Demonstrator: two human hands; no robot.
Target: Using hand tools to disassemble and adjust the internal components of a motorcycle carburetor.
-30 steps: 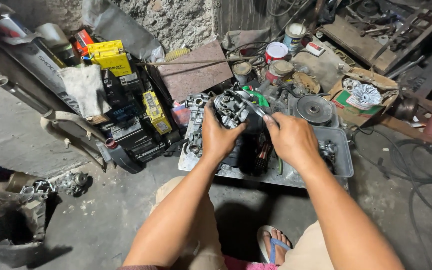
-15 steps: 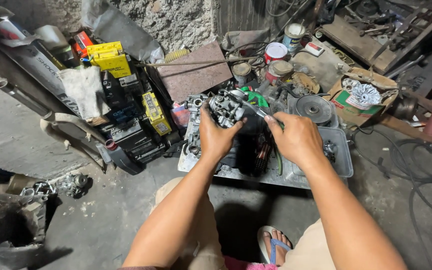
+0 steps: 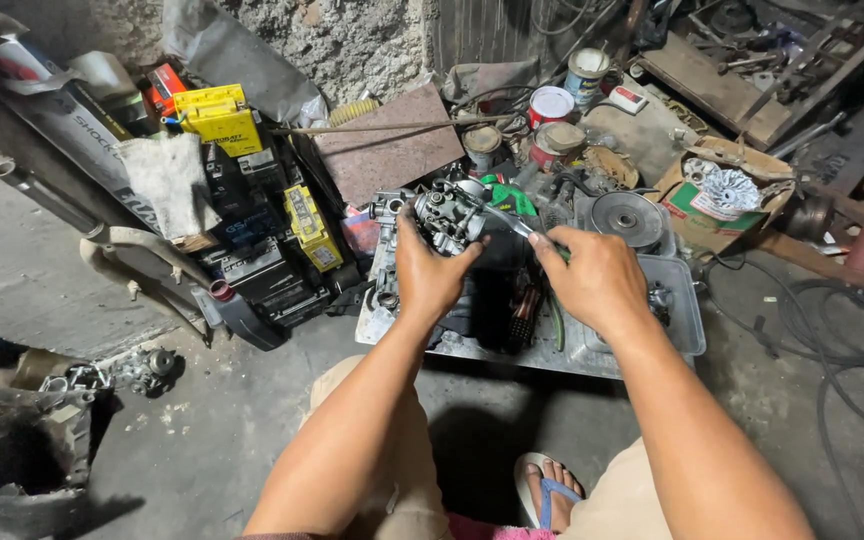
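Observation:
My left hand [image 3: 430, 272] grips a grey metal carburettor [image 3: 445, 218], holding it up over a metal tray [image 3: 472, 345]. My right hand [image 3: 592, 278] is closed around the handle of a screwdriver [image 3: 508, 222] whose shaft reaches left into the carburettor. Both hands are above the tray, which holds several dark engine parts. My palms and the tool's handle are hidden from view.
Yellow and black boxes [image 3: 222, 120] are stacked to the left. Tins [image 3: 550, 106] and a round metal disc [image 3: 626, 215] sit behind the tray. A cardboard box [image 3: 722, 195] and coiled cables [image 3: 832, 320] lie right. A small engine part [image 3: 147, 368] rests on the concrete floor. My sandalled foot [image 3: 547, 490] is below.
Both hands with the carburettor and screwdriver have shifted slightly; the grip is the same.

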